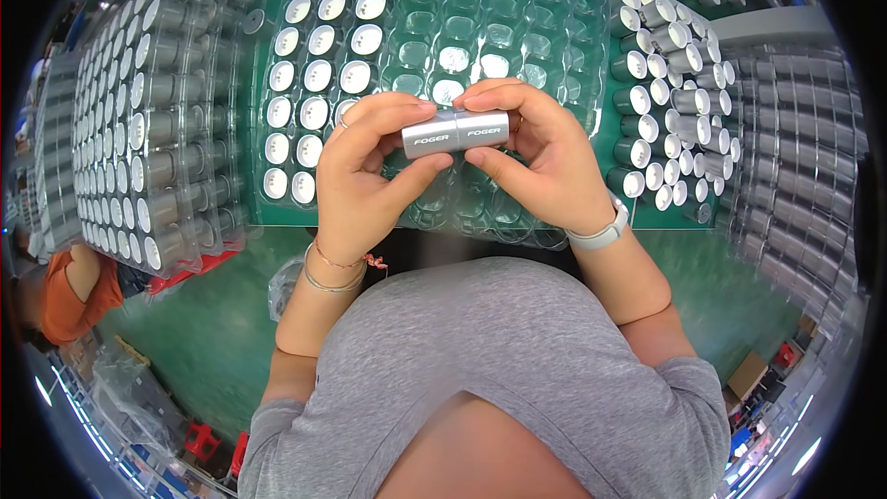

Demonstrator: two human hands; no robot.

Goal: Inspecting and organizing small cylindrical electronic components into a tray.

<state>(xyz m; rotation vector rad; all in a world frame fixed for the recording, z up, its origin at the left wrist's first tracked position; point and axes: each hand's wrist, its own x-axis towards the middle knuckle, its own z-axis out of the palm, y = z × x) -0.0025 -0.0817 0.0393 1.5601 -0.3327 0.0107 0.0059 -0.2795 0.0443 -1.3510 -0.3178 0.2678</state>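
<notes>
My left hand (362, 162) pinches a silver-grey, short tube-shaped casing (429, 134) between thumb and fingers. A matching casing (484, 130) is held the same way in my right hand (550, 152). The two casings lie on their sides, end to end, their inner ends meeting or nearly so, with white lettering facing up. Both hands hover over the near part of a clear plastic tray (499, 5) with rows of moulded pockets. Upright grey casings with white ends (319, 76) fill several columns at its left; bare pockets show through the middle and right.
Stacked clear trays full of white-ended casings (143, 120) rise at the left. Loose casings (684, 102) lie heaped on the green table (661, 215) at the right, beside a stack of nested clear trays (795, 139). A person in an orange sleeve (78, 291) is at the far left.
</notes>
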